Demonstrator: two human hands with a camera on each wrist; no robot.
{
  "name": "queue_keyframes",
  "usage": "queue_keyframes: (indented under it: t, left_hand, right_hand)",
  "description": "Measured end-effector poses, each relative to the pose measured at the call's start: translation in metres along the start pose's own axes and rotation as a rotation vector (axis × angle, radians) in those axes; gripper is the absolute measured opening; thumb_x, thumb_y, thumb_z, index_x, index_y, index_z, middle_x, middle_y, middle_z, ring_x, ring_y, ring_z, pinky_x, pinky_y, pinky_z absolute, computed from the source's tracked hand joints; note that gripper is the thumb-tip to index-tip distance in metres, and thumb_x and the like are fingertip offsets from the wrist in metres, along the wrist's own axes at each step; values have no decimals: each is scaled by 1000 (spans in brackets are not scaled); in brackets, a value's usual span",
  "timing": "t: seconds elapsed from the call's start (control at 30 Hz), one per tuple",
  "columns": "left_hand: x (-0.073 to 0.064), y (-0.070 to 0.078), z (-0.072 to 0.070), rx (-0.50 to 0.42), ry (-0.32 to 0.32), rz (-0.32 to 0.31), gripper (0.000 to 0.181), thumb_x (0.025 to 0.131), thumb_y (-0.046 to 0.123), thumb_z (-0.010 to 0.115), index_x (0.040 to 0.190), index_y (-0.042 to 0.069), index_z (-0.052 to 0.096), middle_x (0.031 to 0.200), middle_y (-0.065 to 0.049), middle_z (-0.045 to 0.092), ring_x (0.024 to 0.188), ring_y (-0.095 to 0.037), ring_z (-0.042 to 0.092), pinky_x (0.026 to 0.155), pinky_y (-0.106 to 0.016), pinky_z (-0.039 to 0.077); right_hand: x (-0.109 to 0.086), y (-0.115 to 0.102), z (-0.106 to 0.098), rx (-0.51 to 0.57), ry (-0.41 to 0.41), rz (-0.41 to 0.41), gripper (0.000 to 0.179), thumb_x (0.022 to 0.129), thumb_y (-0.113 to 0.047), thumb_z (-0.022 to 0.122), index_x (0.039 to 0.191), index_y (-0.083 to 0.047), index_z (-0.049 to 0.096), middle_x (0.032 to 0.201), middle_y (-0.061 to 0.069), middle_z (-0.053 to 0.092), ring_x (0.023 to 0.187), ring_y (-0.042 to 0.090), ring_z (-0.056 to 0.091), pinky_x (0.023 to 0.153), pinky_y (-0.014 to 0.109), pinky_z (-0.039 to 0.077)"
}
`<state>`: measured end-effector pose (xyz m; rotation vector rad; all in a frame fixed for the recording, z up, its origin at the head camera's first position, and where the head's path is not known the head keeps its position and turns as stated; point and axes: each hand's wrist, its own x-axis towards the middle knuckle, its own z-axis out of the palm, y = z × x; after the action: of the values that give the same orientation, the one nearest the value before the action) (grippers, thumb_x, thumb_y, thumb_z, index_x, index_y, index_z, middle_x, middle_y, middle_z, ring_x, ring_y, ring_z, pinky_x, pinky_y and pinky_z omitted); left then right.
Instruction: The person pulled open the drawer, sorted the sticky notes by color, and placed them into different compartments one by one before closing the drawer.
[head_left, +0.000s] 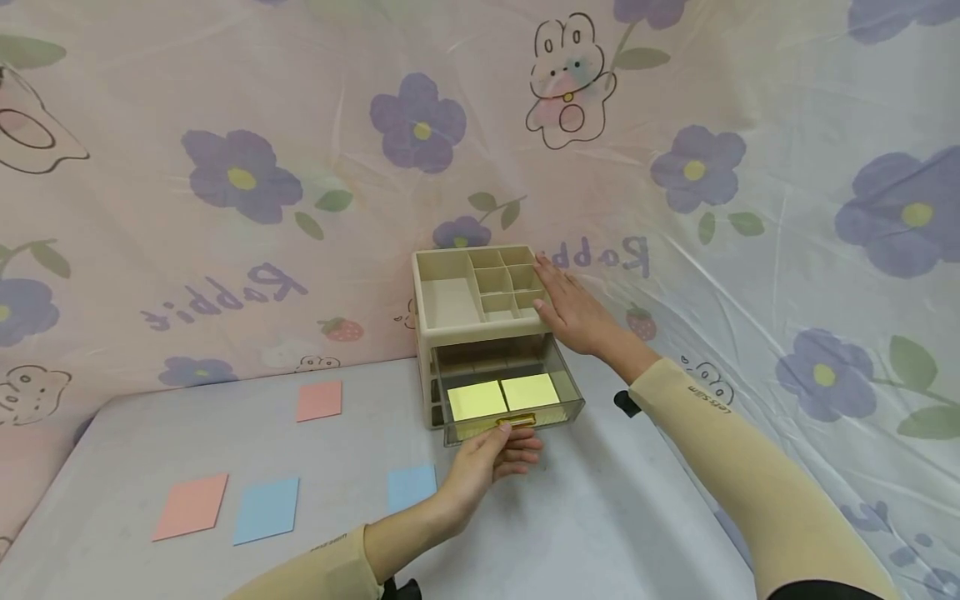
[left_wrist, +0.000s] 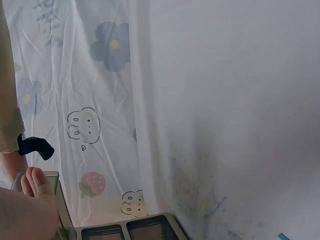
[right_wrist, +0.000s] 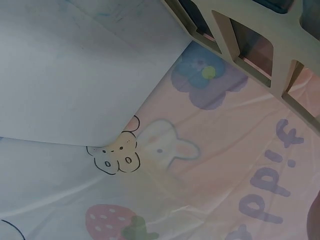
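A cream desktop organizer (head_left: 442, 335) stands against the patterned cloth, with divided compartments on top. Its clear smoky drawer (head_left: 573, 404) is pulled out at the front. Inside lie two yellow sticky-note pads (head_left: 529, 391) side by side. My left hand (head_left: 480, 467) is at the drawer front, thumb and index finger at the gold handle (head_left: 519, 421), other fingers stretched beneath it. In the left wrist view, the fingers of that hand (left_wrist: 37, 192) overlap the drawer's edge. My right hand (head_left: 573, 308) rests with extended fingers along the organizer's upper right edge.
On the white tabletop (head_left: 337, 458) lie two pink squares, one farther back (head_left: 318, 401) and one nearer (head_left: 191, 507). Two blue squares lie there too, one at the left (head_left: 266, 511), one (head_left: 411, 487) beside my left wrist. Patterned cloth (head_left: 337, 167) hangs behind.
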<state>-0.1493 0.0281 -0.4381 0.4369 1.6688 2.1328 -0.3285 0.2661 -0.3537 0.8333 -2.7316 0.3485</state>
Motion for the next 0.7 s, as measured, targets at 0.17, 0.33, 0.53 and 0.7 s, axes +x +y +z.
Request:
queue_keyframes:
  t: [0.17, 0.33, 0.53, 0.7]
  left_hand:
    - [2, 0, 1, -15, 3, 6, 53, 114, 36, 39, 136, -8, 60, 131, -26, 66, 119, -36, 66, 98, -31, 57]
    - [3, 3, 2, -25, 4, 14, 55, 114, 36, 39, 137, -11, 58, 128, -22, 69, 117, -33, 68, 98, -30, 57]
    - [5, 6, 2, -27, 1, 13, 57, 115, 37, 37, 139, -12, 56, 130, -23, 68, 118, -32, 67, 99, -30, 56]
    - [6, 8, 1, -25, 2, 16, 57, 115, 37, 37, 138, -11, 57, 132, -27, 65, 118, -30, 68, 101, -31, 55]
  right_hand:
    - [0, 2, 1, -2, 2, -3, 69, 113, -41, 30, 166, -3, 9, 175, 13, 2, 160, 31, 8, 129, 52, 10]
    - [1, 2, 0, -1, 3, -8, 69, 113, -43, 29, 166, -2, 10, 175, 14, 3, 160, 33, 9, 129, 54, 11]
    - [3, 1, -2, 9, -3, -6, 69, 114, -42, 30, 166, -3, 10, 175, 13, 3, 160, 32, 8, 128, 56, 13]
    - [3, 2, -1, -3, -7, -6, 69, 114, -42, 29, 166, -2, 9, 175, 14, 3, 160, 32, 8, 127, 57, 15]
